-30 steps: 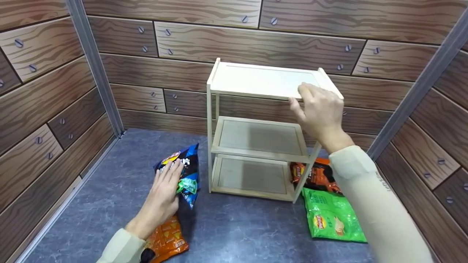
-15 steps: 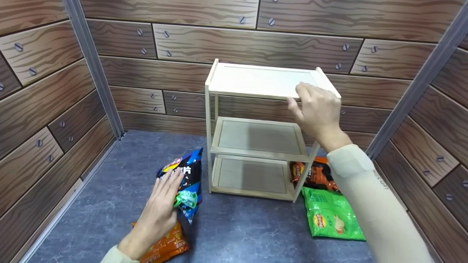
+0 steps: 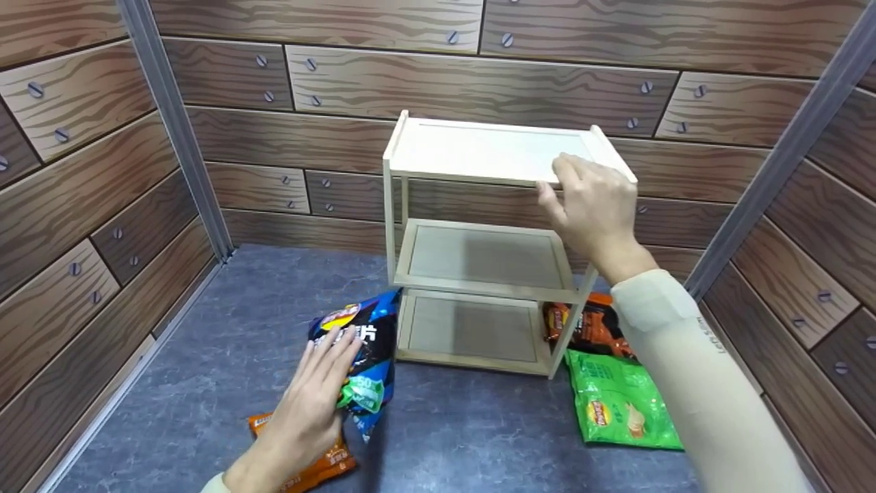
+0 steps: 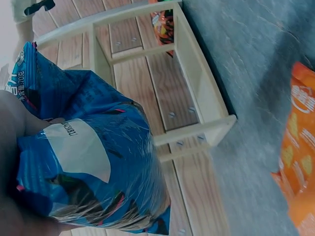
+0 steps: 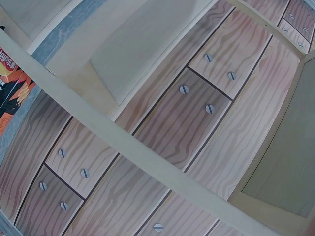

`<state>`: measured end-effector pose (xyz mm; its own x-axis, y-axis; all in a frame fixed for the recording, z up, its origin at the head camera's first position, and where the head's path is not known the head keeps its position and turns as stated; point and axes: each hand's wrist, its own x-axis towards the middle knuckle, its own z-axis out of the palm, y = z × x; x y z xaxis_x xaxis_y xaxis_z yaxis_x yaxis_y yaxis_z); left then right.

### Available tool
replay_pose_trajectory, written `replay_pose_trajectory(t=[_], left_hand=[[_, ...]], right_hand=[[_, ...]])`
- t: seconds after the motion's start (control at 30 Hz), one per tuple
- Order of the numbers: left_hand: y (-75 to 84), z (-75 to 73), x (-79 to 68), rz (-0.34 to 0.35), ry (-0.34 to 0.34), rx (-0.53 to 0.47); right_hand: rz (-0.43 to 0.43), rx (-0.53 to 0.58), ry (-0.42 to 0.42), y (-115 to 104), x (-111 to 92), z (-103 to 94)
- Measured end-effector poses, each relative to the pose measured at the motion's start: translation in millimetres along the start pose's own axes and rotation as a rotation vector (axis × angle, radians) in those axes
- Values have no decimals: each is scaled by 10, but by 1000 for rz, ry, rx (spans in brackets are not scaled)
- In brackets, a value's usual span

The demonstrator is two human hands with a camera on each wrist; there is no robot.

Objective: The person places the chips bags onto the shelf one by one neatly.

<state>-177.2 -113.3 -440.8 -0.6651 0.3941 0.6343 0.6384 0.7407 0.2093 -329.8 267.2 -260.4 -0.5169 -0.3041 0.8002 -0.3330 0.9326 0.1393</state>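
My left hand (image 3: 311, 404) grips a blue and black chip bag (image 3: 373, 349) just above the floor, at the front left of a pale wooden three-tier shelf (image 3: 472, 289). In the left wrist view the bag (image 4: 103, 152) looks puffed, with a white label on its blue back; the thumb is pressed into it. At the right end of the top board, my right hand (image 3: 594, 205) holds the front edge, fingers over the top and thumb lower at the front. Neither hand shows clearly in the right wrist view, where a shelf post (image 5: 142, 162) crosses.
An orange chip bag (image 3: 321, 469) lies on the dark floor under my left forearm. Right of the shelf lie a green chip bag (image 3: 619, 404) and an orange and black bag (image 3: 592, 329), partly behind a post. Wood-patterned walls (image 3: 383, 82) enclose the space.
My left hand has carried the blue chip bag rightward and a little nearer to me, up to the shelf's left front post. The right hand keeps its hold on the top board.
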Motion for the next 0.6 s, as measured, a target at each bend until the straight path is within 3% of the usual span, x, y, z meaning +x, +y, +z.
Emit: replay_pose_trajectory(t=[0.1,0.3,0.6], left_hand=[[56,17,52,37,-5,12],[183,114,200,180,29,80],[394,160,482,303,17,115]], right_hand=[[-1,-2,1,-3,4,-2],[9,-4,-11,-6,1,5],[6,-11,-5,-3,3,1]])
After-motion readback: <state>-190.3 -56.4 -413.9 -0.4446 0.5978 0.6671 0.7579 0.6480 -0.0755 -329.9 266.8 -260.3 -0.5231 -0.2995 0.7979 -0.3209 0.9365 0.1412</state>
